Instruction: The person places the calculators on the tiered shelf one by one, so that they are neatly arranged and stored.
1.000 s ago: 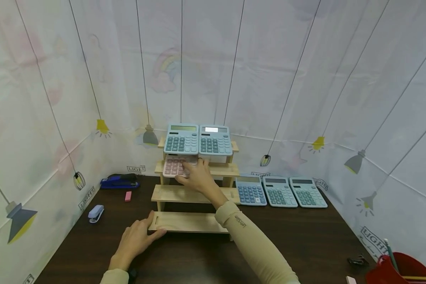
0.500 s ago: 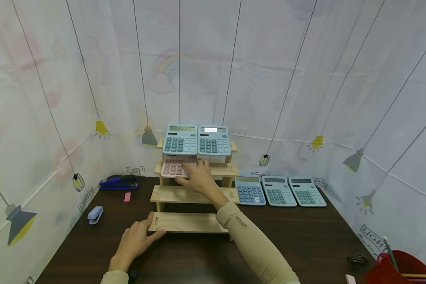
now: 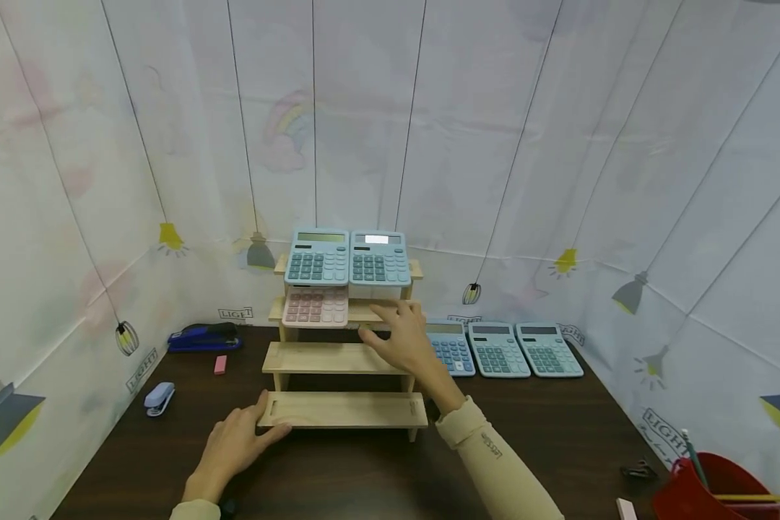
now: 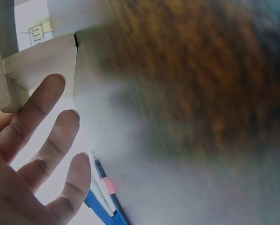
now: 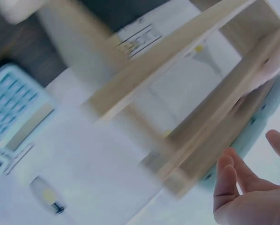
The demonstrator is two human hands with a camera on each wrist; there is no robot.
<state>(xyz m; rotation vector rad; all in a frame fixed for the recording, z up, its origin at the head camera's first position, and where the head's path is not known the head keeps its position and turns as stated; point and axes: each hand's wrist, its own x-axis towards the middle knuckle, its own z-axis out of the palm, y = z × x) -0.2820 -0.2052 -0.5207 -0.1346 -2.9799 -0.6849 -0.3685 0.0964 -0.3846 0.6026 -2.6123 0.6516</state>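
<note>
A stepped wooden rack point(image 3: 328, 357) stands on the dark table. Two blue calculators point(image 3: 347, 257) lean on its top step and a pink calculator point(image 3: 315, 305) lies on the left of the second step. My right hand point(image 3: 406, 339) hovers open in front of the rack's right side, holding nothing, just left of a row of three blue calculators point(image 3: 500, 349). My left hand point(image 3: 234, 442) rests flat on the table with its thumb against the left end of the lowest step point(image 3: 344, 409). In the left wrist view straight fingers point(image 4: 46, 140) lie beside the rack's wooden corner point(image 4: 37, 65).
A dark blue stapler point(image 3: 203, 336), a pink eraser point(image 3: 220, 364) and a small pale blue stapler point(image 3: 159, 398) lie at the left. A red cup point(image 3: 715, 491) with pencils and a black clip point(image 3: 637, 472) sit at the right front. Printed cloth walls enclose the table.
My right hand has let go of the pink calculator and drawn back to the right, toward the row of blue calculators. The pink calculator stays on the second step. My left hand has not moved.
</note>
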